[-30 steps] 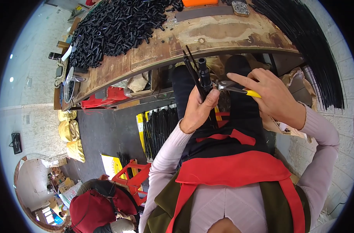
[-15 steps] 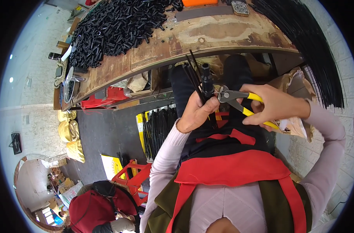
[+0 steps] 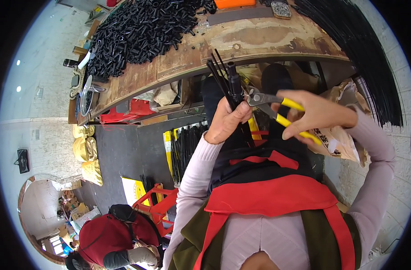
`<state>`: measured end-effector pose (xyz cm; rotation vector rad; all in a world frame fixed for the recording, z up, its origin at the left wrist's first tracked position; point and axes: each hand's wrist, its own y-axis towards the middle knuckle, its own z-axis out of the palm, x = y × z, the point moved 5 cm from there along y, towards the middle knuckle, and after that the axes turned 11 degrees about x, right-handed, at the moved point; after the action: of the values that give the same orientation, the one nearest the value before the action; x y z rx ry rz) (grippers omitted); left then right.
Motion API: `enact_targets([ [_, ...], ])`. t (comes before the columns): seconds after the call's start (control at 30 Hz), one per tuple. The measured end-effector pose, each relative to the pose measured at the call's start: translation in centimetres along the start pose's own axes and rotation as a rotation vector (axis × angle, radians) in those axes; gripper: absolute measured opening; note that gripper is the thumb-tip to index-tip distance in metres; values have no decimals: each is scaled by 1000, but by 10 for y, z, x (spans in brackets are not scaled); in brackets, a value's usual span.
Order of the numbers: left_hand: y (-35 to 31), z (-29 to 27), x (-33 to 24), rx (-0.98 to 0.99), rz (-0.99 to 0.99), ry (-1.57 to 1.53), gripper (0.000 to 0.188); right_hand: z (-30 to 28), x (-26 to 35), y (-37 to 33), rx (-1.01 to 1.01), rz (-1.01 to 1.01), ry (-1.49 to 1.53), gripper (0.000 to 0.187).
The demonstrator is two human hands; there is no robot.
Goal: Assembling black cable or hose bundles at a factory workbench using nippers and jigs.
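My left hand (image 3: 230, 119) is closed around a bundle of thin black rods (image 3: 220, 81) together with a stepped black tube (image 3: 234, 83), held upright over my lap. My right hand (image 3: 315, 114) grips pliers (image 3: 261, 98) with yellow handles, which stand spread apart. The metal jaws lie against the side of the tube, just above my left thumb. What they bite on, if anything, is too small to make out. The lower part of the bundle is hidden behind my left hand.
The wooden workbench (image 3: 250, 38) ahead carries a heap of short black tubes (image 3: 138, 31), an orange container (image 3: 234, 3) and a small tin (image 3: 281, 9). Long black rods (image 3: 358, 54) hang at the right. Another person (image 3: 111, 238) is bent over at lower left, beside a red stool (image 3: 158, 204).
Both hands have moved slightly left and away from me, carrying the rods, the tube and the pliers. The jaws stay beside the tube.
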<state>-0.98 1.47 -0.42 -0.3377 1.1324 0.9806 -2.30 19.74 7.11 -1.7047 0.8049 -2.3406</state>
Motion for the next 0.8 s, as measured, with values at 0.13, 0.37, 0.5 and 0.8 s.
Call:
enact_targets([
  [0.13, 3, 3, 4, -31, -29, -5, 27, -2, -11, 1, -278, 29, -582, 50],
  [0.37, 13, -10, 1, -292, 14, 78, 51, -19, -4, -3, -532, -339, -985, 40],
  [0.5, 11, 0, -1, -154, -33, -1, 61, 3, -33, 3, 109, -57, 326, 38],
  [0.8, 19, 5, -19, -164, -122, 107, 57, -5, -18, -13, -719, -487, -1133, 46],
])
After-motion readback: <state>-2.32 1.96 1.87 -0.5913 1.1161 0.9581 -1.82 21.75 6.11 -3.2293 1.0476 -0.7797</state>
